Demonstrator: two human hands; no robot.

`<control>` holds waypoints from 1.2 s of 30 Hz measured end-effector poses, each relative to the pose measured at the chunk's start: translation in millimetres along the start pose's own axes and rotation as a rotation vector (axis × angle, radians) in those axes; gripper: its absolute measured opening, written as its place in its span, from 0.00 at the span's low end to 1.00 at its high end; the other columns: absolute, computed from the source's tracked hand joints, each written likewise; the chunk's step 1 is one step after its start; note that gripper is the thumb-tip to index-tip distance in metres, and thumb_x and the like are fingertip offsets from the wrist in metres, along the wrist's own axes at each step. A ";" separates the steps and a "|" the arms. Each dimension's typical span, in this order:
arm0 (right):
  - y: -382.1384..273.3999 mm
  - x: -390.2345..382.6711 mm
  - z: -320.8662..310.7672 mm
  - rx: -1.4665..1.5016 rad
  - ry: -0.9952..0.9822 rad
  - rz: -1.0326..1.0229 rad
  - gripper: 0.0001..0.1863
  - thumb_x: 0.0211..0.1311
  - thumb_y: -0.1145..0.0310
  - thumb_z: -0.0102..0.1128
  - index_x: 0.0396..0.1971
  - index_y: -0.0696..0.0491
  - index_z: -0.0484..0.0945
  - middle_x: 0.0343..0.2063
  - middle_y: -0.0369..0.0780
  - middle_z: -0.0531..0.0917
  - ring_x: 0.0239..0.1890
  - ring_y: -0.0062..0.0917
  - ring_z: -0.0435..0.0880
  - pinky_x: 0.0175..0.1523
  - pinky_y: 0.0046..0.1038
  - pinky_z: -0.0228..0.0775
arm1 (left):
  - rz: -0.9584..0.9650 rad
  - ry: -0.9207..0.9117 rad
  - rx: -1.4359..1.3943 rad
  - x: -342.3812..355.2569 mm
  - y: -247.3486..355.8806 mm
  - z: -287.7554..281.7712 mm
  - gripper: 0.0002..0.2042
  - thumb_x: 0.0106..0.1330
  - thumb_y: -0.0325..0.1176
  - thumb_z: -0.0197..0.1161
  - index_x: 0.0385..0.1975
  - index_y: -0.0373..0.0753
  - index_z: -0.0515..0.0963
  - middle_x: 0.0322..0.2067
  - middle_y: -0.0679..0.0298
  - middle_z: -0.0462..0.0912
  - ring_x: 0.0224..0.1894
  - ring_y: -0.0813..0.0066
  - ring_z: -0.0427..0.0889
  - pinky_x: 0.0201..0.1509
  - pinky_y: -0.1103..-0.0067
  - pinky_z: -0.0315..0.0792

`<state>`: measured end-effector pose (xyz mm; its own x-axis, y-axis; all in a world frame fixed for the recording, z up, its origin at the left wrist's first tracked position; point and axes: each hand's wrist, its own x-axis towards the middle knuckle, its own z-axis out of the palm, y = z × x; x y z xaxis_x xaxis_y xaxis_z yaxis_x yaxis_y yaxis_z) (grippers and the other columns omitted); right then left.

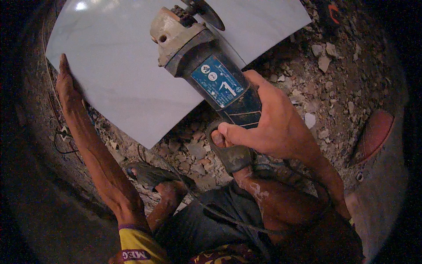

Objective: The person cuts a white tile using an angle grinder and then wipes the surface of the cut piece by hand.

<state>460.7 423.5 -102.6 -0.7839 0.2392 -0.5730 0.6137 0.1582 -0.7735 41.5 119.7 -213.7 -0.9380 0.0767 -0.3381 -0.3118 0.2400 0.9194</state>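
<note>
A large glossy pale tile (118, 79) lies over the rubble in front of me, one corner pointing toward my feet. My left hand (68, 88) is at its left edge, a finger stretched along the rim and the others mostly hidden; it seems to grip the edge. My right hand (277, 116) is closed around the body of an angle grinder (220, 83), dark blue with a worn metal gear head. The grinder's disc (209, 14) points away from me, above the far part of the tile. Whether the disc turns I cannot tell.
Broken stone and rubble (198, 152) cover the ground under and around the tile. My sandalled feet (231, 152) stand close to its near corner. A dark cable (220, 215) runs across my legs. A reddish curved piece (373, 134) lies at the right.
</note>
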 end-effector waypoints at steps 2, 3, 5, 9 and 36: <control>2.8 -2.1 -0.5 0.001 0.017 -0.003 0.33 0.54 0.61 0.87 0.56 0.56 0.78 0.40 0.43 0.87 0.42 0.30 0.87 0.52 0.35 0.80 | -0.018 0.025 0.002 -9.3 3.8 11.0 0.34 0.83 0.52 0.66 0.76 0.28 0.74 0.73 0.55 0.81 0.72 0.62 0.82 0.81 0.69 0.70; 3.6 -3.0 -1.3 0.001 0.021 -0.009 0.33 0.54 0.61 0.87 0.56 0.56 0.78 0.40 0.43 0.87 0.42 0.30 0.88 0.53 0.36 0.80 | -0.021 0.022 -0.002 -3.9 -0.8 9.7 0.34 0.83 0.52 0.66 0.76 0.28 0.74 0.73 0.55 0.81 0.72 0.62 0.82 0.81 0.69 0.70; 2.3 -4.5 -0.5 0.014 0.018 -0.026 0.34 0.54 0.61 0.87 0.57 0.56 0.78 0.40 0.43 0.87 0.42 0.30 0.88 0.53 0.36 0.80 | 0.002 -0.004 -0.040 12.7 -3.5 -6.4 0.33 0.83 0.51 0.66 0.75 0.28 0.75 0.73 0.55 0.81 0.71 0.62 0.82 0.80 0.69 0.71; 2.4 -8.0 2.3 0.008 -0.001 0.001 0.35 0.55 0.60 0.87 0.60 0.56 0.77 0.42 0.44 0.87 0.44 0.32 0.88 0.55 0.38 0.80 | 0.012 -0.026 -0.068 12.9 -1.6 -13.8 0.32 0.84 0.50 0.66 0.73 0.27 0.76 0.71 0.56 0.82 0.69 0.63 0.83 0.78 0.69 0.74; 15.5 -28.7 -3.8 -0.031 -0.025 0.027 0.36 0.54 0.62 0.86 0.61 0.56 0.77 0.43 0.44 0.90 0.45 0.33 0.92 0.56 0.37 0.83 | -0.018 -0.012 0.033 2.4 5.3 -5.0 0.35 0.83 0.51 0.66 0.77 0.29 0.72 0.74 0.56 0.80 0.72 0.60 0.80 0.80 0.67 0.70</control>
<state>493.1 422.8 -97.1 -0.7687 0.2203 -0.6005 0.6372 0.1818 -0.7489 36.8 116.2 -208.6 -0.9304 0.0841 -0.3568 -0.3229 0.2730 0.9062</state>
